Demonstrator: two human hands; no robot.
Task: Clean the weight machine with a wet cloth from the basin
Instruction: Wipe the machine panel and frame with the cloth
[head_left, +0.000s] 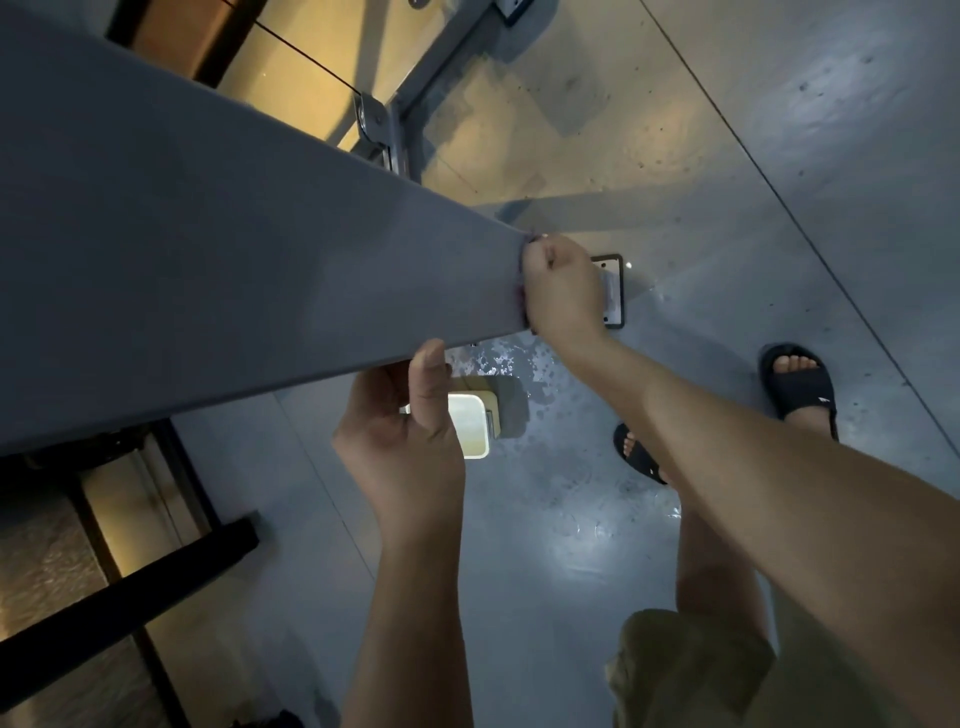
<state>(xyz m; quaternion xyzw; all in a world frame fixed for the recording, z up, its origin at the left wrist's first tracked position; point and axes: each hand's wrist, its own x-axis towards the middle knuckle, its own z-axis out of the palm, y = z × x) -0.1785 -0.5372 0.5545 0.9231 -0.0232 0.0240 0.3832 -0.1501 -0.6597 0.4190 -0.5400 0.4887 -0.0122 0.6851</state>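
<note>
A wide grey beam of the weight machine (218, 249) runs from the upper left down to the middle of the head view. My right hand (563, 288) grips a small dark cloth (521, 283) and presses it against the beam's lower part; only a thin edge of the cloth shows past my fingers. My left hand (410, 441) holds the beam's near edge from below, thumb up against the edge and fingers curled behind it. A pale square basin (475, 423) sits on the floor beneath, partly hidden by my left hand.
The grey floor (545, 519) is wet around the basin. The machine's base plate (613, 291) is bolted down near my right hand. My feet in dark sandals (800, 387) stand to the right. A black frame (156, 561) lies at lower left, a cable pulley (371, 117) above.
</note>
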